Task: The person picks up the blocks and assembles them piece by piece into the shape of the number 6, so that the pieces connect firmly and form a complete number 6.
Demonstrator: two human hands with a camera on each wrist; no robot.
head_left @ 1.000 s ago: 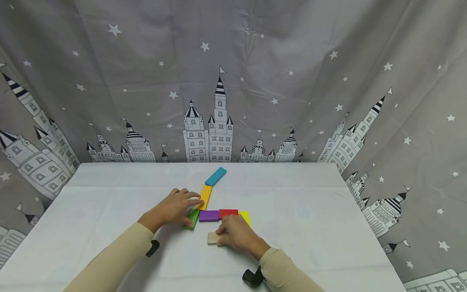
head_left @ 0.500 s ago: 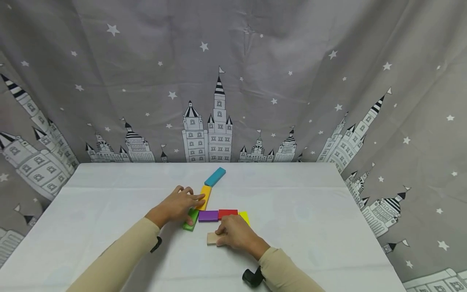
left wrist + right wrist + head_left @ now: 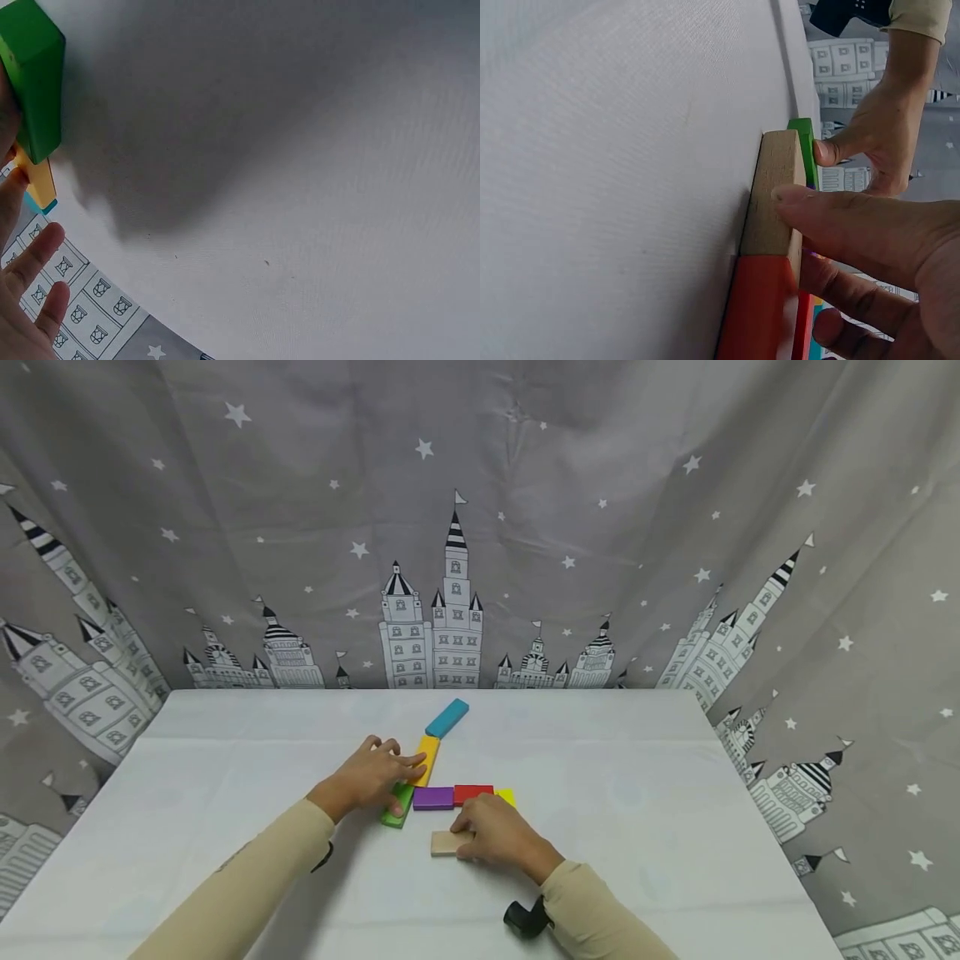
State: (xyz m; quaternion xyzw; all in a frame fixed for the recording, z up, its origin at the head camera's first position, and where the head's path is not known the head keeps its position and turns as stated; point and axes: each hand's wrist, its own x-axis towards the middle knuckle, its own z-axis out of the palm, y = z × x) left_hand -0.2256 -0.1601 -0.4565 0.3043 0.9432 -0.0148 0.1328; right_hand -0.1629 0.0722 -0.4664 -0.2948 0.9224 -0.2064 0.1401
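Just left of centre in the head view, my left hand point(image 3: 367, 781) reaches over two blocks. Its thumb rests on the green block point(image 3: 393, 821) and its fingertips touch the orange-yellow block point(image 3: 427, 753). My right hand point(image 3: 498, 837) pinches a plain wooden block point(image 3: 442, 844) between thumb and fingers, in front of the row. From the right wrist, a red-orange block point(image 3: 756, 311) shows end to end with the wooden one; the hand covers it in the head view. Behind lie a purple block point(image 3: 433, 799) and a red block point(image 3: 472, 794), with a yellow block point(image 3: 507, 796) partly hidden.
A blue block point(image 3: 447, 717) lies slanted at the far end of the orange-yellow one. All the blocks lie flat on a white-covered table point(image 3: 637, 777). A grey curtain point(image 3: 637, 460) printed with castles and stars hangs behind it and along its sides.
My left wrist and forearm have shifted slightly right, the fingers staying on the same blocks. My right hand keeps its grip on the wooden block. The head view has tilted a little.
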